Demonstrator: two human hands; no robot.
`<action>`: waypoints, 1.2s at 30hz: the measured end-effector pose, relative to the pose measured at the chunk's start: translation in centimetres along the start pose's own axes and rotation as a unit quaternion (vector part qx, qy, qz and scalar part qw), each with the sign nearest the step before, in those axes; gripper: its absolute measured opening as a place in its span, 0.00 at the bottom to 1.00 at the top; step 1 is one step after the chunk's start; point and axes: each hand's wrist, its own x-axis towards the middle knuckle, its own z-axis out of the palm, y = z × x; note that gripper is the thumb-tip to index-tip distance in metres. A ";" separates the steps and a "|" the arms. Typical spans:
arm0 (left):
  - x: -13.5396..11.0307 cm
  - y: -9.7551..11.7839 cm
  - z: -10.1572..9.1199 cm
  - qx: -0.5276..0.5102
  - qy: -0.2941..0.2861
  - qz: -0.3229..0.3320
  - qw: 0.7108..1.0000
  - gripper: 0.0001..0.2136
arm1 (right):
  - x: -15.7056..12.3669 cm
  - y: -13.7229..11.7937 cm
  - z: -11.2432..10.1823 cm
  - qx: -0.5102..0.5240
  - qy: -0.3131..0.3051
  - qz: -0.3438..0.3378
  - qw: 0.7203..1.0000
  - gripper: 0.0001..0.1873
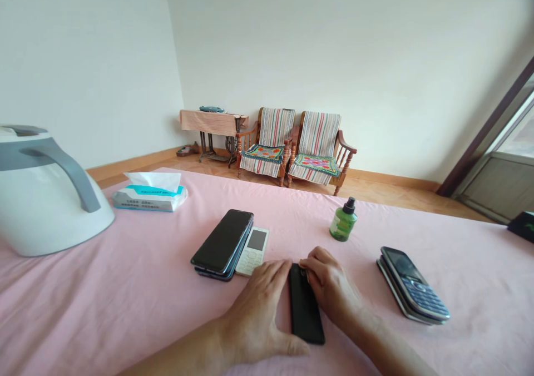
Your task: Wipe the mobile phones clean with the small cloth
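Note:
A black mobile phone (303,309) lies face down on the pink tablecloth, its camera end pointing away from me. My left hand (258,315) steadies it from the left, fingertips at the upper left edge and thumb on the lower part. The fingers of my right hand (331,278) are curled and pressed together on the upper right corner by the camera; whatever they pinch is hidden. Just left of my left fingers is a white keypad phone (254,248), beside a stack of dark smartphones (225,242). Off to the right, a dark keypad phone (417,287) rests on another phone.
Behind my right hand stands a green spray bottle (344,223) with a black top. A tissue pack (146,198) and a white and grey kettle (54,203) are on the left. A dark box (521,227) sits at the right edge. Two wooden chairs (317,142) stand beyond the table (167,320).

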 end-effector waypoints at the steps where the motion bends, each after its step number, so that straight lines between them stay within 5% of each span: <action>1: 0.0 -0.1 0.1 0.010 -0.014 -0.002 1.000 0.50 | -0.3 0.0 0.2 0.006 0.003 -0.005 1.000 0.15; 6: 0.1 -0.1 0.3 0.045 -0.040 -0.012 0.998 0.51 | -1.2 -0.5 0.3 0.040 -0.005 0.000 0.999 0.15; 20: 0.4 0.3 0.3 0.040 0.005 0.009 0.999 0.50 | -0.7 -1.1 0.9 0.012 0.030 0.041 0.999 0.15; 36: 0.4 0.7 -0.1 0.035 -0.031 -0.026 0.999 0.52 | -0.8 -1.1 0.8 0.007 0.014 0.011 1.000 0.13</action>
